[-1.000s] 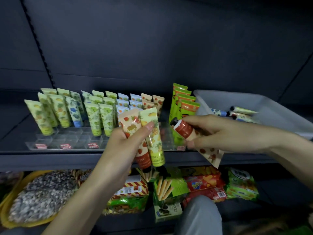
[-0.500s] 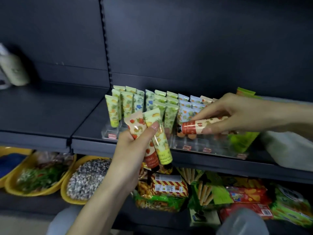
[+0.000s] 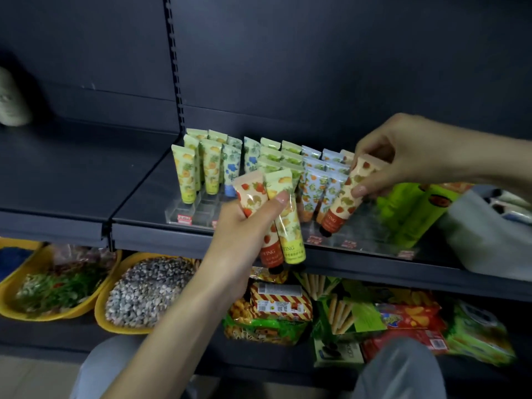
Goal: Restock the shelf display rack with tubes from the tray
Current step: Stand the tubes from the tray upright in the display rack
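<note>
A clear acrylic display rack (image 3: 184,213) stands on the dark shelf, filled with several upright printed tubes (image 3: 211,165) in yellow, green and blue. My left hand (image 3: 244,226) grips two tubes in front of the rack, a strawberry tube (image 3: 253,197) and a yellow fruit tube (image 3: 289,220), caps down. My right hand (image 3: 400,156) pinches another strawberry tube (image 3: 345,197), tilted cap-down over the rack's right part. The grey tray (image 3: 483,246) sits at the right edge, with a few tubes (image 3: 515,210) visible inside.
Tall green tubes (image 3: 408,214) stand between rack and tray. The lower shelf holds snack packets (image 3: 276,306) and yellow baskets (image 3: 112,315) of seeds. A shelf upright (image 3: 175,70) runs up the back panel. My knees (image 3: 397,370) show at the bottom.
My right hand has turned its strawberry tube from lying sideways to nearly upright, cap down, and lowered it toward the rack. My left hand keeps its two tubes. The view shifted slightly right.
</note>
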Available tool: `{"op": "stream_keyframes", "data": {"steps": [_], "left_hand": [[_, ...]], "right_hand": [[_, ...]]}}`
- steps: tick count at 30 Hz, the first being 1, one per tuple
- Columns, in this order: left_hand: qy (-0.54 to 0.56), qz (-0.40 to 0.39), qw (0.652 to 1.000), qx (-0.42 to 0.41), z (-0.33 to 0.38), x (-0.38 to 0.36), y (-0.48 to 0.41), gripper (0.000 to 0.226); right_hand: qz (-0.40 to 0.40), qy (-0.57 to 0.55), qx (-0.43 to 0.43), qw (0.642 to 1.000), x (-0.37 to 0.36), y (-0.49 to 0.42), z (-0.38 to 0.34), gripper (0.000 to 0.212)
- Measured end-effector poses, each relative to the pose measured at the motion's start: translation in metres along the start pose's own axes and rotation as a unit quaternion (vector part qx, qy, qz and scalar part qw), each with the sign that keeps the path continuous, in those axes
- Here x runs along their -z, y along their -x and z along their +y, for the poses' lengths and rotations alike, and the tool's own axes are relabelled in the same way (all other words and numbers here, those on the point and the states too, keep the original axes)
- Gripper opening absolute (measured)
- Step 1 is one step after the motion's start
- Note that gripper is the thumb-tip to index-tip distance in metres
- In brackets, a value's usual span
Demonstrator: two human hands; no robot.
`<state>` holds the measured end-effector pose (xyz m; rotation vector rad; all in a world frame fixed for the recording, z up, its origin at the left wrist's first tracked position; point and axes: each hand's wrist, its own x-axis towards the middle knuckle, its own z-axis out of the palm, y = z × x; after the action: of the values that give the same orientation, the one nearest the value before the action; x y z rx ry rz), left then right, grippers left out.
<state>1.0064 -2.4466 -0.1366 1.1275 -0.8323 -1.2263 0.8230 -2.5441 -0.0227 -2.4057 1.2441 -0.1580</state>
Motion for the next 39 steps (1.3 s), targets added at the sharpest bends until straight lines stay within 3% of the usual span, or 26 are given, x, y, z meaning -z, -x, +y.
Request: {"op": "stream_keyframes", "data": {"steps": [3, 6, 10, 15, 25, 39], "left_hand": [[0.001, -0.007, 1.000, 0.003, 0.000, -0.015, -0.005, 0.015], [0.016, -0.010, 1.000, -0.001, 0.002, -0.029, -0.008, 0.011], [0.017, -0.024, 1.000, 0.002, 0.003, -0.047, -0.012, 0.010], [0.017, -0.040, 0.999, -0.002, 0.002, -0.059, -0.015, 0.015], [0.011, -0.051, 0.999, -0.010, 0.002, -0.062, -0.017, 0.015], [0.005, -0.051, 0.999, -0.009, 0.002, -0.060, -0.023, 0.018]], "right_hand": [[-0.020, 0.022, -0.013, 0.999, 0.013, 0.005, 0.009, 0.004], [0.004, 0.151, -0.015, 0.988, 0.025, 0.005, 0.019, 0.004], [0.075, 0.259, -0.003, 0.963, 0.035, 0.005, 0.033, 0.020], [0.089, 0.311, -0.003, 0.946, 0.039, -0.009, 0.053, 0.029], [0.028, 0.285, -0.077, 0.955, 0.039, -0.037, 0.071, 0.019], [-0.003, 0.272, -0.108, 0.956, 0.033, -0.056, 0.082, 0.019]]}}
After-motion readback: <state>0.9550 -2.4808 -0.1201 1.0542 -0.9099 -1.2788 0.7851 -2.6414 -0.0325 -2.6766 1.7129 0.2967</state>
